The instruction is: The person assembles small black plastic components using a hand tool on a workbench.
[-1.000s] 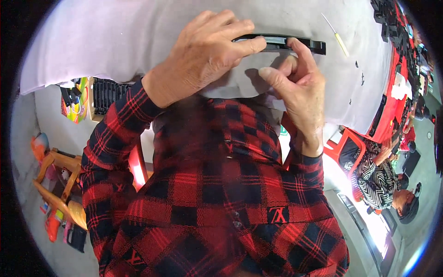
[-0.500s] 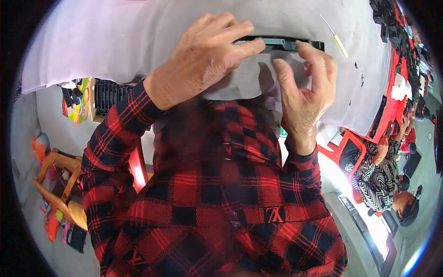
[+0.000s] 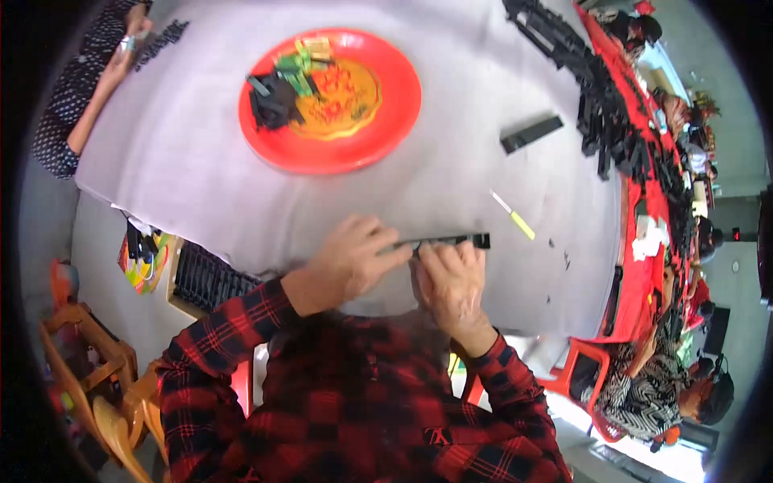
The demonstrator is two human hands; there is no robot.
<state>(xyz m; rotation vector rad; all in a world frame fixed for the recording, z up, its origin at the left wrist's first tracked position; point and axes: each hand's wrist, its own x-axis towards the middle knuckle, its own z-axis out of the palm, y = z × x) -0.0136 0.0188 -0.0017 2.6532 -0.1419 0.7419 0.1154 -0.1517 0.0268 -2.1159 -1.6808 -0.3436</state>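
Observation:
A long, narrow black plastic part (image 3: 481,241) lies crosswise at the near side of the grey cloth-covered table. My left hand (image 3: 350,259) grips its left end between thumb and fingers, somewhat blurred. Closed over its middle, my right hand (image 3: 453,282) presses with bent fingers, and they hide much of the part. Its right end sticks out past the right fingers. To the right lies a thin pointed tool with a yellow-green handle (image 3: 522,225). Farther off rests another black bar-shaped part (image 3: 531,134), apart from both hands.
A red oval tray (image 3: 386,149) holds green, yellowish and black pieces. Black parts (image 3: 604,113) are heaped along the right edge beside red cloth. At far left is another person's arm (image 3: 97,105). A box of black parts (image 3: 213,278) stands below the table's left edge.
The view has shifted, bringing the tray and more table into sight. My right hand has moved from beside the part's right end onto its middle, its fingers now closed.

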